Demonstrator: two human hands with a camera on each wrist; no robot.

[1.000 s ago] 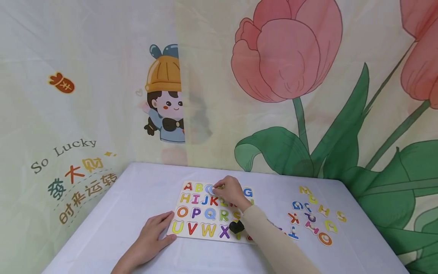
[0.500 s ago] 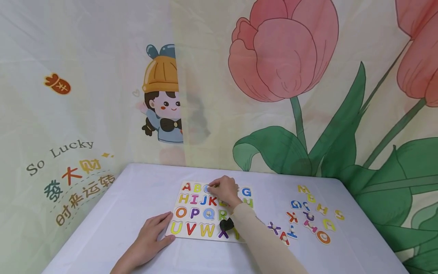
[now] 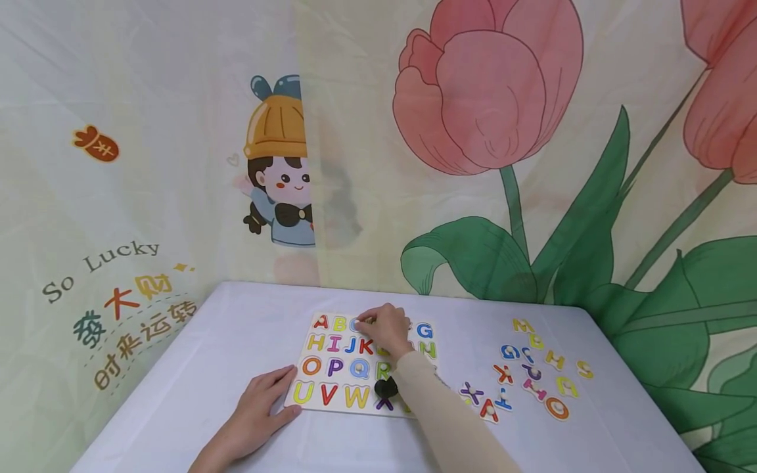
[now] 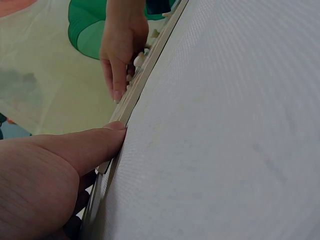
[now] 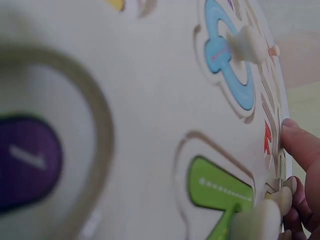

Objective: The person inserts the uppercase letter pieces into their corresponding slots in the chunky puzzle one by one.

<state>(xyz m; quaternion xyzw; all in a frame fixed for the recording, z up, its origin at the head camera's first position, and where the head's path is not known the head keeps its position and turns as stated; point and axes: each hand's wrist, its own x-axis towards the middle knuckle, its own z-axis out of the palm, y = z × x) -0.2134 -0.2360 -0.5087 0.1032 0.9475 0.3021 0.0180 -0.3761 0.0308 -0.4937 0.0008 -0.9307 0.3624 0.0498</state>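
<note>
A wooden alphabet puzzle board (image 3: 341,397) with coloured letters lies on the table. At its top row my right hand (image 3: 387,328) pinches the blue letter C piece (image 3: 353,324) over the C slot, its fingers hiding most of the piece. In the right wrist view, fingertips show at the far edge, past the knobbed blue Q piece (image 5: 216,54) and a green R piece (image 5: 220,187). My left hand (image 3: 257,407) rests against the board's left edge, fingers extended. Its thumb (image 4: 107,140) touches the near corner in the left wrist view.
Loose letter pieces lie right of the board, among them an orange O (image 3: 557,408), a red A (image 3: 489,410) and a purple X (image 3: 472,393). A black object (image 3: 386,387) sits by the right sleeve (image 3: 440,407). A printed cloth (image 3: 355,131) hangs behind the white table (image 3: 254,322).
My right hand has shifted slightly left and settled over the C slot with the letter C piece. The left hand stays at the board's edge. The view has turned a little.
</note>
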